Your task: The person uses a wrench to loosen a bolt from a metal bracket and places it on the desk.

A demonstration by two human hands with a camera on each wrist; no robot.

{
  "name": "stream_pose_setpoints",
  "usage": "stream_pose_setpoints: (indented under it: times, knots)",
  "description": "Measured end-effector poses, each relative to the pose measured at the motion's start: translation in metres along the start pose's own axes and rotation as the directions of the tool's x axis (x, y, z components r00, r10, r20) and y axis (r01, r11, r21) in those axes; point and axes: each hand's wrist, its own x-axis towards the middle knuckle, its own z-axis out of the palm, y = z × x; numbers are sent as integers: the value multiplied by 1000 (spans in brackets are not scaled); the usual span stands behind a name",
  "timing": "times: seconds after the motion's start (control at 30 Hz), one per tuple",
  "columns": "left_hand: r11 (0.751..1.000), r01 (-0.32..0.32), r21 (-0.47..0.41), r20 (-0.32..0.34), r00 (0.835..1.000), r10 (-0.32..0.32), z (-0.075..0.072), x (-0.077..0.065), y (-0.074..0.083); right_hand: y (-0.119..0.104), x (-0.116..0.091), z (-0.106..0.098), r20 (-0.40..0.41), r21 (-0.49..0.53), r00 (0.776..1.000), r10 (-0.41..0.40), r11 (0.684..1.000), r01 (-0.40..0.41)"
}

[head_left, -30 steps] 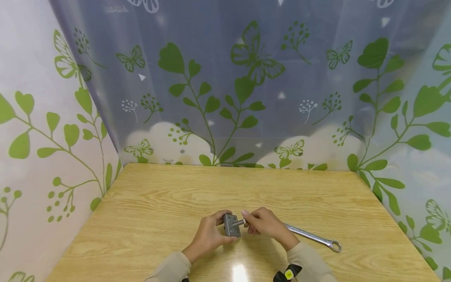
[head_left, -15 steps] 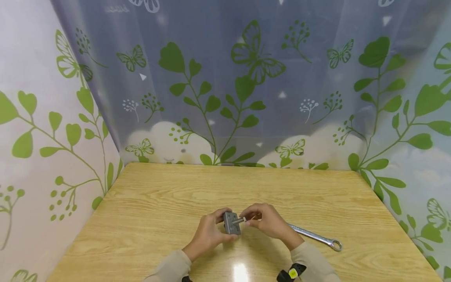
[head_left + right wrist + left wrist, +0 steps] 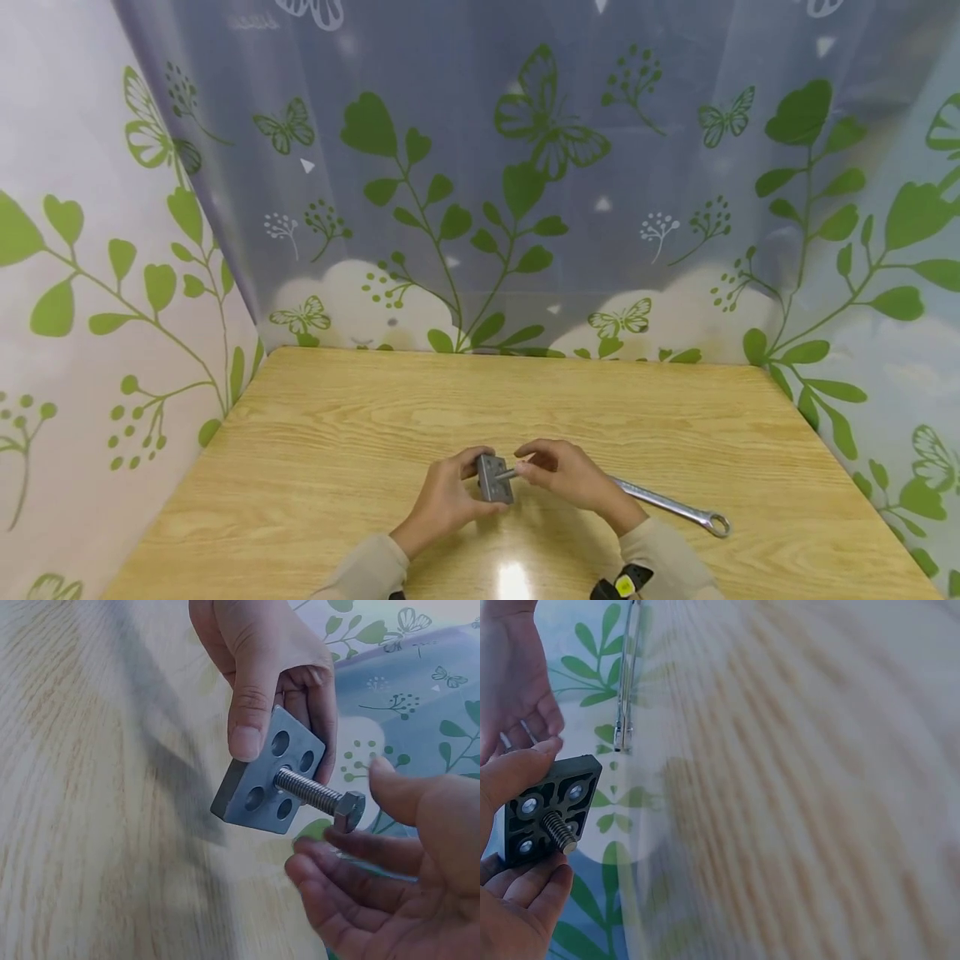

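Note:
My left hand (image 3: 441, 502) grips a grey square metal plate (image 3: 259, 774) by its edges, thumb on one side and fingers on the other, above the table. Through the plate's middle runs a hex bolt (image 3: 311, 793), its head standing well out from the face with holes round it. In the left wrist view the threaded end (image 3: 558, 832) pokes out of the plate's dark back, among several shiny round spots. The right hand (image 3: 397, 862) is at the bolt head; its index finger lies right under the head, while the thumb stands apart from it, fingers loosely bent.
A combination wrench (image 3: 670, 504) lies on the wooden table (image 3: 337, 417) to the right, partly hidden by the right hand and forearm. Patterned curtains (image 3: 480, 208) with leaves and butterflies enclose the table at the back and sides.
The right hand's fingers shift about the bolt head, from closed at it, to loosened, with the fingers more spread now. The left hand and the plate stay nearly still.

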Motion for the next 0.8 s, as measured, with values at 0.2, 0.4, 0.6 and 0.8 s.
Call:
stream_pose_setpoints:
  times: [0.2, 0.4, 0.6, 0.8]
  knots:
    - [1000, 1, -6, 8, 1000, -1, 1, -1, -3, 1, 1, 1, 12, -7, 998, 65, 998, -65]
    - [1000, 4, -16, 14, 1000, -3, 2, -1, -2, -1, 3, 3, 0, -25, 995, 95, 995, -95]
    - [1000, 7, -12, 14, 1000, -7, 2, 0, -2, 0, 4, 4, -23, -58, 999, 48, 997, -50]
    - [1000, 8, -15, -10, 1000, -8, -1, 1, 0, -1, 4, 4, -101, -102, 992, -78, 992, 67]
